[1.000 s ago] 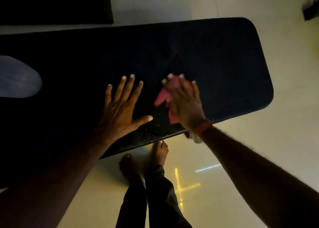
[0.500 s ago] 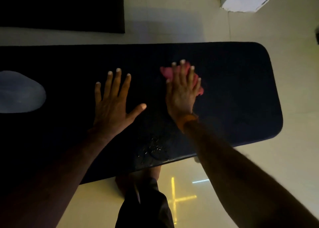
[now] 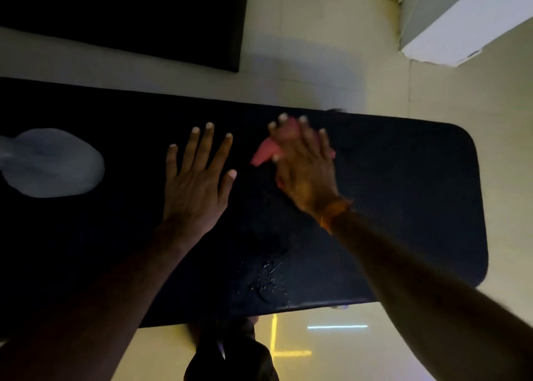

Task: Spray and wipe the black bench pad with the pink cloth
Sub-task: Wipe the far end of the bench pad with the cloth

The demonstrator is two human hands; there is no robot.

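- Pressing the cloth (image 3: pixel 264 154) flat on the pad (image 3: pixel 403 193), the right hand (image 3: pixel 302 167) lies near the pad's far edge. Its fingers are straight and slightly spread over the cloth, though blurred.
- The cloth shows pink at that hand's left side and under its fingertips.
- The left hand (image 3: pixel 196 178) rests palm-down on the pad just beside it, fingers spread, thumb out.
- Droplets (image 3: pixel 268 276) glisten by the pad's near edge, between the forearms.
- A pale blurred shape (image 3: pixel 52 162) lies on the pad's left part.
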